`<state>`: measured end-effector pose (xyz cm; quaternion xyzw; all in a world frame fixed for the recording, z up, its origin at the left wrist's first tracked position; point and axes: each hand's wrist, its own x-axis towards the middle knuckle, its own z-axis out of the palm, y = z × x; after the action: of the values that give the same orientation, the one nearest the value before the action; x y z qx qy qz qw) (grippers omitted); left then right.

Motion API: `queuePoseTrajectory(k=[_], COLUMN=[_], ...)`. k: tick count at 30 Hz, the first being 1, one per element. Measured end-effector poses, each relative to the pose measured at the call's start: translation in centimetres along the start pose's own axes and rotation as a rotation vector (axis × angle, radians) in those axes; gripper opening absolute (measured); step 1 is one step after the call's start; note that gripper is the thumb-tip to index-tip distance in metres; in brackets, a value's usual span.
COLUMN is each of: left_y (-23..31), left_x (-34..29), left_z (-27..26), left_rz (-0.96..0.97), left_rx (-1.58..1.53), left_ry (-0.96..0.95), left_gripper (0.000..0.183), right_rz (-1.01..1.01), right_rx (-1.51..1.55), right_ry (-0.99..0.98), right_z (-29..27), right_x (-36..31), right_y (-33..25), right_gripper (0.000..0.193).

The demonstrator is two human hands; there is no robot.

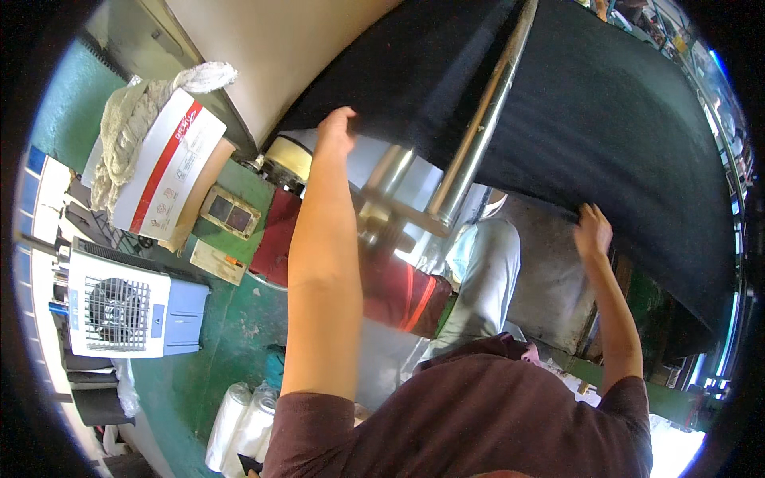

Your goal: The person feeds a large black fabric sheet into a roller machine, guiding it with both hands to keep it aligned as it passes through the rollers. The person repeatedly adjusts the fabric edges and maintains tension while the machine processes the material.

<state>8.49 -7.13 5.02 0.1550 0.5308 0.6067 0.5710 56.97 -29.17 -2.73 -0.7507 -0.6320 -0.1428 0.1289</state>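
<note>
A wide sheet of black fabric (621, 111) spreads across the upper middle and right, its near edge hanging in front of me. My left hand (339, 131) is at the left part of that edge, closed on the fabric, its fingers slightly blurred. Farther right, my right hand (594, 231) pinches the same edge with its fingertips, the arm bent. Between my hands a shiny metal bar (486, 111) slopes up across the fabric. At its lower end sits a blurred metal bracket (390, 211). Below lies a dark red cover (398, 295) with bright red stripes.
On the left stand a white and red cardboard box (179, 159) with pale rags (123, 135) on it, a green control panel (231, 211) and a white-blue air cooler (119, 303). Plastic-wrapped rolls (239, 422) stand on the green floor. A grey-trousered leg (490, 263) is beside the red cover.
</note>
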Motion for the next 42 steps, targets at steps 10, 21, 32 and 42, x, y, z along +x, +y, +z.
queuePoseTrajectory(k=[10,21,32,42], left_y=[0.6,0.3,0.7,1.0], left_x=[1.7,1.2,1.7,-2.2], left_z=[-1.6,-1.1,-1.9,0.2], left_rz=[0.188,0.133,0.176,0.147], left_rx=[-0.112,-0.053,-0.016,-0.002], left_ry=[0.423,0.291,0.36,0.37], left_gripper=[0.027,0.021,0.023,0.033], right_rz=[0.333,0.237,0.049,-0.12], right_rx=[0.141,0.149,0.233,0.295], right_ry=[0.044,-0.044,-0.037,-0.13], right_z=[0.1,-2.0,-3.4,-2.5], right_x=[-9.0,-9.6,-6.5,-4.4], right_y=[8.5,0.5,-6.4,-12.2], right_gripper=[0.008,0.014,0.011,0.006])
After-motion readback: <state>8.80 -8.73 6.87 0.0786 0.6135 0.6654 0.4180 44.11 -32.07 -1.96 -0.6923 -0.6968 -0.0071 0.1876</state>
